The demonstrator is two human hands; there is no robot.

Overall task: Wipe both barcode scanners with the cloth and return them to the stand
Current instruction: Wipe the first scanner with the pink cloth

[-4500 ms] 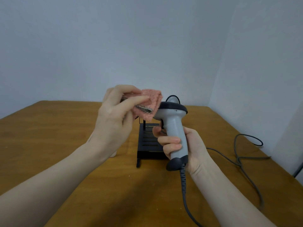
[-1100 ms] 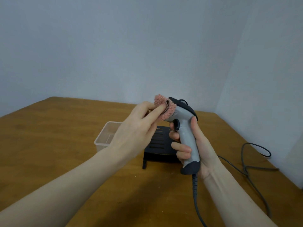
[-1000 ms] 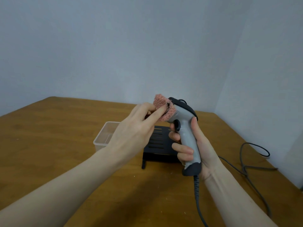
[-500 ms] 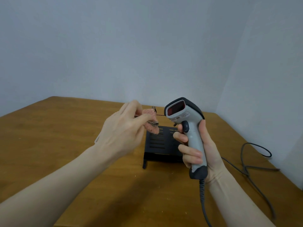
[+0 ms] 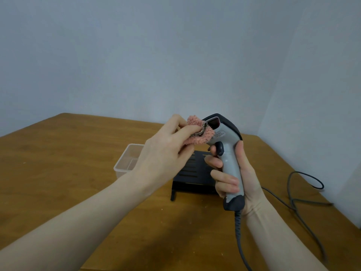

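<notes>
A wooden table (image 5: 58,173) is carrying a black slatted stand (image 5: 192,177) near its far right corner. A clear plastic container (image 5: 129,161) is sitting just left of the stand, while a grey cable (image 5: 297,202) is trailing across the wood to the stand's right.

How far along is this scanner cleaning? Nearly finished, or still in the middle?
In the middle, I'd say. The right hand grips a grey scanner upright while the left hand presses the pink cloth to its front window. The black stand on the table holds nothing, so this scanner must go back. No second scanner shows, so I can't judge its state.
</notes>
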